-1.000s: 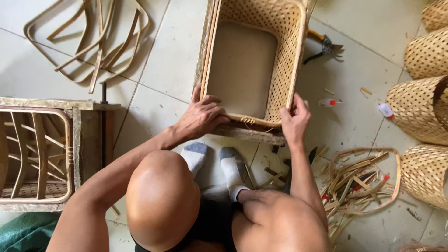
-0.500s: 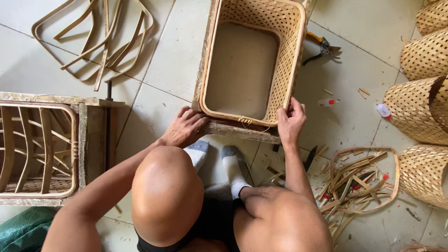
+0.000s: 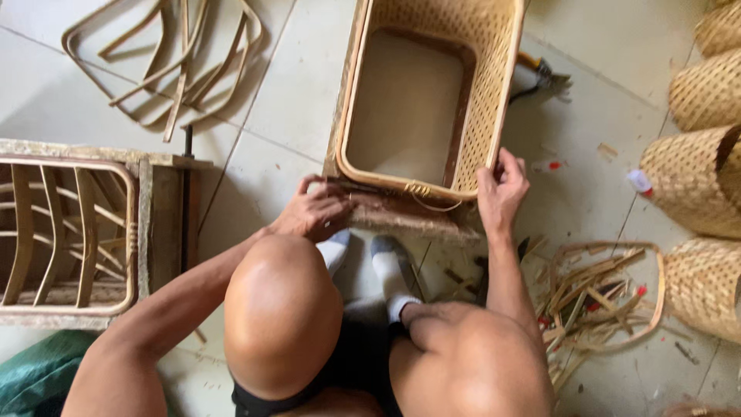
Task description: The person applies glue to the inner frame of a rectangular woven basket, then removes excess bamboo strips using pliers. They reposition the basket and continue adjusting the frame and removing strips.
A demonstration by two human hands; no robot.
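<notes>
A rectangular woven rattan basket [image 3: 432,93], pale tan with a smooth flat bottom, sits upright and open on the tiled floor. Its near rim seems to carry a thin loose strand.

1. No packages, labels, signs or screens showed anywhere in the head view.
2. The nearest thing to one was a small white tube [image 3: 639,181] with a red cap, which lay on the floor tiles at the right, just beside a woven basket [image 3: 695,181]; whether it bore a label could not be told.
</notes>
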